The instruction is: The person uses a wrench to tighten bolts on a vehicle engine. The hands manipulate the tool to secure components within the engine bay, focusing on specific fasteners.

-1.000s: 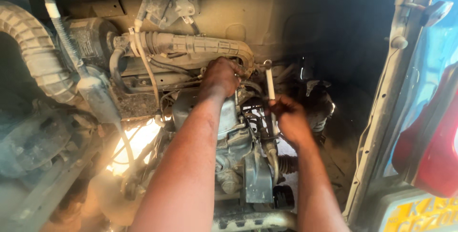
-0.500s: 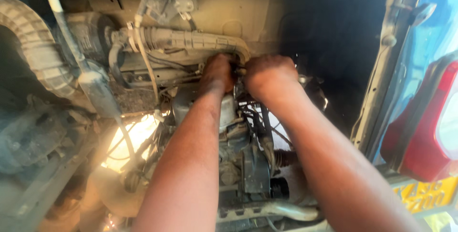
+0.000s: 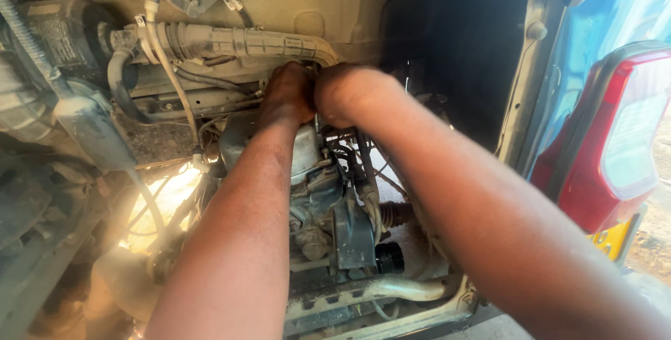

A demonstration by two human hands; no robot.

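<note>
Nearest me, a dusty metal pipe (image 3: 391, 288) runs along the bottom of the engine bay, with the grimy engine block (image 3: 328, 207) just above it. Farther in, the left hand (image 3: 288, 94) and right hand (image 3: 344, 92) press together, knuckles touching, just below the ribbed hose (image 3: 237, 41). Whether either grip is closed on anything, I cannot tell. A red tail light (image 3: 615, 137) sits off right.

Only two found. Yellow plate (image 3: 615, 236), a slanted strip partly hidden, just below the red tail lamp (image 3: 615, 137). Dark rectangular label (image 3: 57, 32) with pale print, far left of that lamp, on a black housing. No packages or screens.
</note>
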